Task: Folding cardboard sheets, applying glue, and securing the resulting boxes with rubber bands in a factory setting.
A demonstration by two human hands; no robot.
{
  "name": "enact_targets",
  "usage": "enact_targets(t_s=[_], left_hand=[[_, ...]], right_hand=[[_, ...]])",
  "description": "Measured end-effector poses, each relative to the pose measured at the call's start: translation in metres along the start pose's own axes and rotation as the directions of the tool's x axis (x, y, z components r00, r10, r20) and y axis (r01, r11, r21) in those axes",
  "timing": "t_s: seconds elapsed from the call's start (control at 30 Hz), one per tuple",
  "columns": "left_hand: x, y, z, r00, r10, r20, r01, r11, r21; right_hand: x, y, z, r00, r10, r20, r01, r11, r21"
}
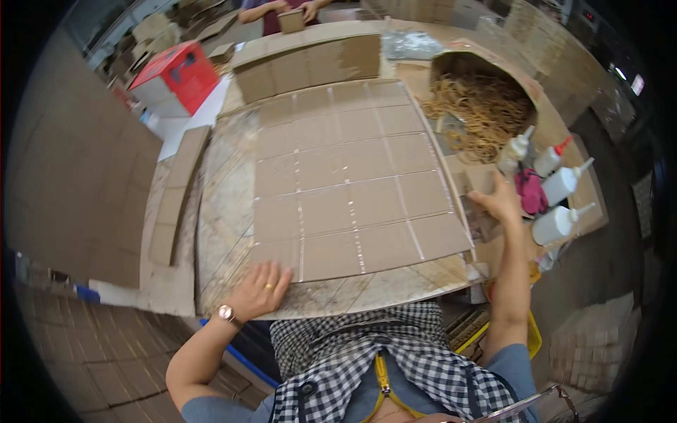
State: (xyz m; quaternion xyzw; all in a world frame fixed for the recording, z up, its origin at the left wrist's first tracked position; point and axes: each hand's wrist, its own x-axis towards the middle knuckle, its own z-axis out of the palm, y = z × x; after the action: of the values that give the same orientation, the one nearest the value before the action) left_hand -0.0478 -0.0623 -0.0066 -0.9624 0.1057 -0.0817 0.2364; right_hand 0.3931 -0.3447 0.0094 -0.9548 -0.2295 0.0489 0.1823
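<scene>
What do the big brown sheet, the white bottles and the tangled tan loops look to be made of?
The brown sheet looks like matte cardboard, judging by its creased, plain brown face. The white bottles seem plastic: smooth, cloudy walls with a slight sheen. The tan loops are perhaps rubber, being thin and bendy-looking, though their finish is hard to make out.

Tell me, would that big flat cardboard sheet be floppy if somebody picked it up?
The cardboard sheet might bend along the lines crossing it. It looks thin for its width, so it's probably light. Lying flat, it would likely slide rather than roll or tip if pushed.
</scene>
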Motion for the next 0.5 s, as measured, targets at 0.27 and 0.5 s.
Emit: enact_targets(t_s=[0.27,0.5], left_hand=[[-0.027,0.039,-0.014,0.992,-0.045,-0.119,0.041,0.998,-0.043],[-0.071,0.121,-0.023,0.922,-0.385,0.04,0.384,0.899,-0.209]], right_hand=[[-0.004,-0.009,-0.037,0.993,-0.081,-0.08,0.068,0.986,-0.155],[-0.093,-0.105,-0.011,0.597,-0.778,-0.195,0.797,0.604,0.027]])
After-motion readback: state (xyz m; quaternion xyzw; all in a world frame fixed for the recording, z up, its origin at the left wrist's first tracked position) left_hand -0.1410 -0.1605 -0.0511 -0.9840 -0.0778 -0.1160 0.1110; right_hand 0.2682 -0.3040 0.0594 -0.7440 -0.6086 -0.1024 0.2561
